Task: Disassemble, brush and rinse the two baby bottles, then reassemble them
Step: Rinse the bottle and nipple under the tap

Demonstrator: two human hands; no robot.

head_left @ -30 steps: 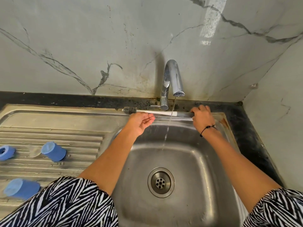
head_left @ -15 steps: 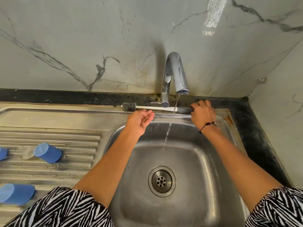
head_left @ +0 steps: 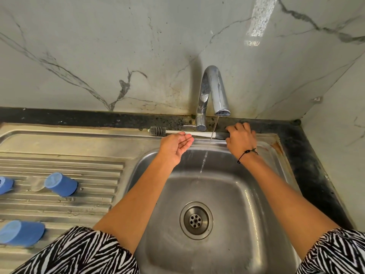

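My left hand (head_left: 176, 144) has let go of the bottle brush (head_left: 185, 133) since a second ago; it now hovers palm-up, fingers relaxed and holding nothing, just in front of the white shaft. My right hand (head_left: 241, 137) curls around the dark handle end, brush lying along the sink (head_left: 262, 194) back rim, bristles pointing left. Thin water stream (head_left: 205, 157) runs from the tap (head_left: 212, 91) across the shaft into the basin. Blue bottle parts (head_left: 61, 184) lie on the drainboard (head_left: 83, 165), well left of both hands.
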